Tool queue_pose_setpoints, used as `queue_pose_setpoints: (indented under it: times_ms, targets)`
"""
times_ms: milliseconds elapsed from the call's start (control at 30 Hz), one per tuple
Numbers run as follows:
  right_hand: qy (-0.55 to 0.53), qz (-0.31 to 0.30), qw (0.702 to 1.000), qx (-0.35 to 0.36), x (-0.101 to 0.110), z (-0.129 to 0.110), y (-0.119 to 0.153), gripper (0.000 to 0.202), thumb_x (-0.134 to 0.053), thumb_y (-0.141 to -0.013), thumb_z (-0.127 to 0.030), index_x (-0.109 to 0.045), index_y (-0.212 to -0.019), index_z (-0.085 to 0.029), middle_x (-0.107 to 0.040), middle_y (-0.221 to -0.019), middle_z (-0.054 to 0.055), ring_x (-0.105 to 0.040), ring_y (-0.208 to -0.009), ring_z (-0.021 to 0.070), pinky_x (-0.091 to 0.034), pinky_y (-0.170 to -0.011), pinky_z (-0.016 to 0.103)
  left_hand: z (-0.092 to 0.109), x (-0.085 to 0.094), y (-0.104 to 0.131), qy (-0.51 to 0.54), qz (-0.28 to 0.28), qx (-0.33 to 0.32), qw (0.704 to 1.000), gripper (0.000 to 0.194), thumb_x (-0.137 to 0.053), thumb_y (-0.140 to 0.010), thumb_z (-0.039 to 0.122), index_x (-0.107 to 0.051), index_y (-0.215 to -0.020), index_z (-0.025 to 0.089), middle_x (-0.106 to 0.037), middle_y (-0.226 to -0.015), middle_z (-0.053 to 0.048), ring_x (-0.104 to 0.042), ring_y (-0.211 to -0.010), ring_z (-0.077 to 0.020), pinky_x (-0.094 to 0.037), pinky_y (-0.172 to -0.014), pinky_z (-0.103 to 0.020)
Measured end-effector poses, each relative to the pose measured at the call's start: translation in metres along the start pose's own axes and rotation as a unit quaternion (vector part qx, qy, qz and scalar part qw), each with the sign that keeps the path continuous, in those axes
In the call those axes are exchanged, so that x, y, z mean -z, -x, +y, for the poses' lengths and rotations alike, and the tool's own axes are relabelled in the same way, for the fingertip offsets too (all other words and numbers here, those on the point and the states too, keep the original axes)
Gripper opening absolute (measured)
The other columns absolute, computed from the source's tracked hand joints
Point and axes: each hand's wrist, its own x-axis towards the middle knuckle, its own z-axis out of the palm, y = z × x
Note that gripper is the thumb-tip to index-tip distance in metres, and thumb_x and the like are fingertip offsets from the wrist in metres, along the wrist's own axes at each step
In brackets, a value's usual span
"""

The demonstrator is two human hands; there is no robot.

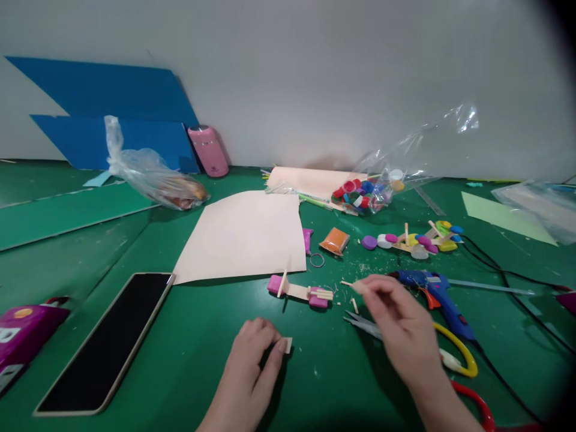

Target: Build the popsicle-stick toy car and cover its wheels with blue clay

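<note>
My left hand is closed, pinching a small pale flat piece between thumb and finger just above the green table. My right hand is closed too, its fingertips together on a short thin wooden stick. Between and beyond the hands lies a small craft model, a pale wooden strip with pink blocks at both ends and sticks on it. Under my right hand, scissors with yellow and red handles are partly hidden. A blue hot glue gun lies just right of that hand.
A phone and a purple object are at left. Behind lie a cream paper sheet, an orange packet, a second model with bottle caps and a bag of caps. Black cables run at right.
</note>
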Motion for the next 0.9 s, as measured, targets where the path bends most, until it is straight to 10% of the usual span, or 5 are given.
queue_pose_setpoints:
  times_ms: [167, 267, 500, 700, 900]
  targets:
    - [-0.199, 0.206, 0.958, 0.021, 0.028, -0.023, -0.019, 0.005, -0.057, -0.078, -0.024, -0.058, -0.083, -0.023, -0.053, -0.082, 0.0, -0.049, -0.069, 0.0119, -0.041, -0.064, 0.026, -0.011, -0.005, -0.006, -0.275, -0.015, -0.038, 0.96, 0.026, -0.037, -0.084, 0.026, -0.053, -0.065, 0.019, -0.052, -0.075, -0.006, -0.044, -0.072, -0.0215, -0.033, -0.064, -0.035]
    - [-0.225, 0.219, 0.949, 0.04, 0.028, -0.035, -0.023, 0.006, -0.057, -0.078, -0.021, -0.058, -0.083, -0.023, -0.052, -0.083, 0.0, -0.048, -0.069, 0.0112, -0.041, -0.065, 0.026, -0.013, -0.008, -0.007, -0.345, -0.004, -0.053, 0.937, 0.024, -0.038, -0.084, 0.027, -0.054, -0.068, 0.018, -0.051, -0.077, -0.007, -0.043, -0.074, -0.0224, -0.033, -0.065, -0.036]
    - [-0.096, -0.038, 0.994, -0.025, -0.009, -0.023, -0.005, 0.008, -0.055, -0.079, -0.029, -0.056, -0.078, -0.021, -0.055, -0.075, 0.0, -0.049, -0.062, 0.0112, -0.041, -0.054, 0.021, -0.02, -0.005, -0.009, -0.348, 0.032, -0.058, 0.935, 0.023, -0.042, -0.082, 0.034, -0.054, -0.073, 0.017, -0.051, -0.077, -0.007, -0.045, -0.075, -0.0239, -0.035, -0.066, -0.038]
    - [-0.033, -0.194, 0.98, -0.04, -0.031, -0.026, 0.002, 0.016, -0.046, -0.084, -0.029, -0.056, -0.077, -0.018, -0.052, -0.07, -0.001, -0.045, -0.06, 0.01, -0.037, -0.052, 0.019, -0.013, 0.004, -0.004, -0.126, 0.13, -0.059, 0.982, 0.011, -0.053, -0.076, 0.026, -0.055, -0.085, 0.019, -0.054, -0.084, -0.007, -0.049, -0.082, -0.0229, -0.037, -0.073, -0.035]
    - [-0.065, -0.272, 0.958, -0.059, -0.038, -0.033, 0.004, 0.018, -0.043, -0.085, -0.028, -0.052, -0.074, -0.017, -0.044, -0.061, -0.004, -0.038, -0.053, 0.0075, -0.031, -0.045, 0.016, 0.023, 0.006, -0.009, 0.173, 0.025, 0.043, 0.984, 0.009, -0.05, -0.078, 0.025, -0.055, -0.075, 0.019, -0.053, -0.07, -0.002, -0.049, -0.067, -0.0163, -0.039, -0.062, -0.024]
